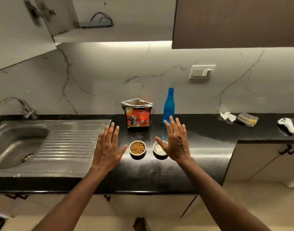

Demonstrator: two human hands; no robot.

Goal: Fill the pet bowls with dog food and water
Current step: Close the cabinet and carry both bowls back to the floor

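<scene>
Nearest to the person, the left hand point(108, 147) and the right hand point(175, 141) hovered over the black tabletop point(201, 155), both with fingers spread flat and holding nothing. Between them stood two small metal bowls. The left bowl point(137, 149) was full of brown kibble. The right bowl point(160, 150), partly covered by the right thumb, seemed to hold clear water, though the glare made this hard to confirm. Farther back, the dog food bag point(137, 115) stood upright with its top open, and just to its right was the blue bottle point(169, 104), apparently without a cap. Judging from this, the filling looked finished; perhaps only closing the bag and bottle was left.
</scene>
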